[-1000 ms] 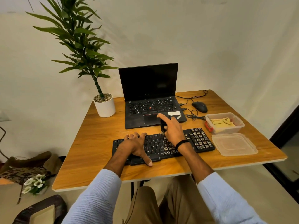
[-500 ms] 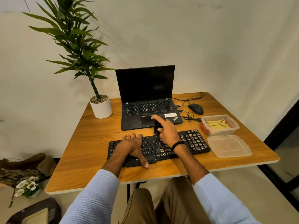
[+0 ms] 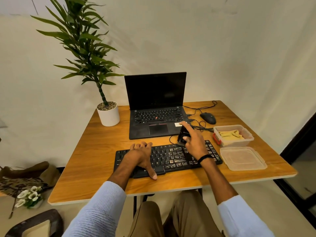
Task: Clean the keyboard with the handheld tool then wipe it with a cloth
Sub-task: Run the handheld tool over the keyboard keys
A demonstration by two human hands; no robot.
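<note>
gripping black tool [image 3: 183,134] in right hand [image 3: 195,142], pointer finger out. resting left hand [image 3: 142,154] flat, fingers loose, on smudgy black keyboard [image 3: 172,158] by desk's [image 3: 95,159] front edge.

**Cleaning under way**

Resting flat on the left end of the keyboard [image 3: 172,159] with the left hand [image 3: 139,155], thumb at the front edge — gripping a dark handheld tool [image 3: 183,134] in the right hand [image 3: 195,144], forefinger outstretched, above the right-hand keys. In a tub [image 3: 239,142], a yellow cloth [image 3: 230,134].
</note>
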